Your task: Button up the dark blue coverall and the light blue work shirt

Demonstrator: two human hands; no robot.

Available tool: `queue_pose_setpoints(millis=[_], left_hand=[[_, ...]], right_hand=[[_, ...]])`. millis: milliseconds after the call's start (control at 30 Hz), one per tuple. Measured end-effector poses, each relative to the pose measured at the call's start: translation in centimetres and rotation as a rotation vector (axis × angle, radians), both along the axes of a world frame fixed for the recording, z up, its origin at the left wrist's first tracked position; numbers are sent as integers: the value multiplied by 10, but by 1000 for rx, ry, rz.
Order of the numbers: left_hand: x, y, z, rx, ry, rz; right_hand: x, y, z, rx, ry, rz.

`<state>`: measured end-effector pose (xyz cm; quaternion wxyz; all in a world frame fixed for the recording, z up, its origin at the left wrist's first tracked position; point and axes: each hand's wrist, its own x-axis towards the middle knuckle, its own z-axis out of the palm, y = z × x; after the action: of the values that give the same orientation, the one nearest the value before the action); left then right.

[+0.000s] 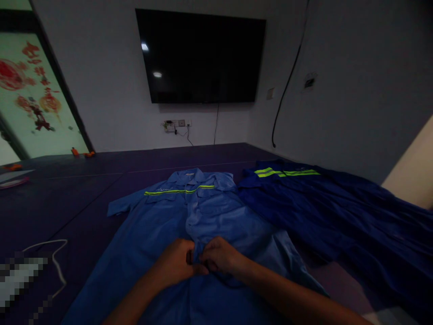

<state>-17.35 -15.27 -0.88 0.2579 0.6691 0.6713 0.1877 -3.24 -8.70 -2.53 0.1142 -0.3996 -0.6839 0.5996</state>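
Observation:
A light blue work shirt [162, 225] with a yellow-green reflective chest stripe lies flat, collar away from me, on a dark purple table [84, 189]. My left hand [177, 264] and my right hand [219, 257] meet at the shirt's front placket, low on the garment. Both hands are closed, fingers pinching the placket fabric between them. What lies right under the fingertips is hidden.
A darker blue garment [338, 212] with reflective stripes lies spread to the right, touching the shirt. A white cable [56, 257] loops at the left near a pixelated patch. A black wall screen [201, 56] hangs ahead. Small orange items [81, 153] sit at the far left.

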Motion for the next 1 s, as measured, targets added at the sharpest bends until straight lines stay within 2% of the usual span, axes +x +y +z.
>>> queue_pose_setpoints(millis=[100, 200, 600, 733, 1000], left_hand=[[3, -1, -1, 21, 156, -15], [5, -2, 1, 15, 226, -39], [4, -1, 5, 8, 219, -39], [2, 0, 7, -19, 213, -40], [-2, 0, 2, -13, 181, -52]], right_hand=[[0, -1, 2, 3, -21, 0], [-1, -1, 4, 5, -38, -3], [0, 6, -9, 163, 4, 94], [2, 3, -8, 297, -15, 125], [4, -2, -5, 696, -129, 122]])
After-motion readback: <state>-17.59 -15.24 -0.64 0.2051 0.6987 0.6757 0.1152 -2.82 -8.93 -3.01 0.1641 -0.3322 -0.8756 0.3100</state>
